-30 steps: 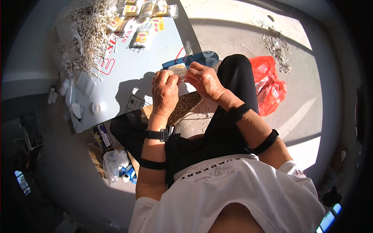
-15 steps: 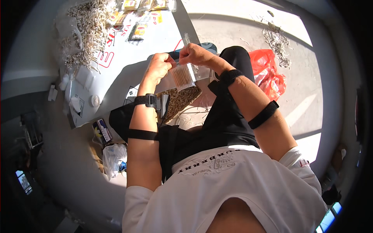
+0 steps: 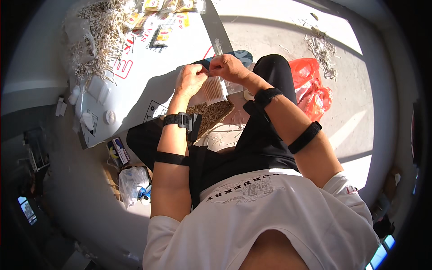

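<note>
Both hands meet over my lap at the top of a see-through plastic bag (image 3: 214,91) that holds a row of cotton swabs with light-brown sticks. My left hand (image 3: 191,79) pinches the bag's upper edge between thumb and fingers. Close against it, my right hand (image 3: 229,68) is closed on the same edge, its fingertips curled in. The exact grip is partly hidden by the knuckles. Below the bag, between my legs, sits a box (image 3: 215,114) full of loose swabs.
A big heap of loose swabs (image 3: 101,33) lies on the board tabletop (image 3: 168,58) at left, with several filled packets (image 3: 163,35) behind. A red plastic bag (image 3: 310,83) rests on the floor at right, near scattered swabs (image 3: 323,51). A carton (image 3: 112,177) stands lower left.
My left hand has moved slightly right and down, toward the right hand. The two hands are now closer together at the bag's top edge, and the left forearm has shifted right.
</note>
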Demonstrator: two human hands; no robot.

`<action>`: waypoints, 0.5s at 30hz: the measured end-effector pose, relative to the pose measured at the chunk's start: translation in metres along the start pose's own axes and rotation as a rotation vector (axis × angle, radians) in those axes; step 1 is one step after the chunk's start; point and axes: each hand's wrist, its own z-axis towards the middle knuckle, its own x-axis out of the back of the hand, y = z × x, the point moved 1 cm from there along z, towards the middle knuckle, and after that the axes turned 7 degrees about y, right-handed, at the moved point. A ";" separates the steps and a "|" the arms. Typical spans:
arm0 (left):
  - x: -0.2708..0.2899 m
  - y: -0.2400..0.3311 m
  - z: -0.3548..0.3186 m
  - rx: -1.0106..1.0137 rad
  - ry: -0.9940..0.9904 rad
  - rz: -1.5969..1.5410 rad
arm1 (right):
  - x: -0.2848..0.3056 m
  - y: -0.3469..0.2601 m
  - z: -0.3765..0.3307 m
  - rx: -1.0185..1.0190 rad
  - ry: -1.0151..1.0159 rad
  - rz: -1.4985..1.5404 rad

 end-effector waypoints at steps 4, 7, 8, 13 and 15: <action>0.000 -0.006 0.001 0.097 -0.013 -0.100 | 0.001 -0.004 0.002 0.018 -0.035 0.189; -0.002 0.000 0.000 0.093 0.020 -0.188 | 0.002 -0.004 0.002 -0.005 -0.049 0.208; -0.003 0.004 0.000 0.103 0.026 -0.202 | 0.003 -0.002 0.002 -0.026 -0.042 0.195; 0.004 0.004 -0.002 0.135 0.027 -0.242 | 0.002 -0.010 0.003 0.005 -0.031 0.204; 0.009 0.005 -0.004 0.192 -0.003 -0.281 | 0.004 -0.011 0.001 -0.018 -0.033 0.237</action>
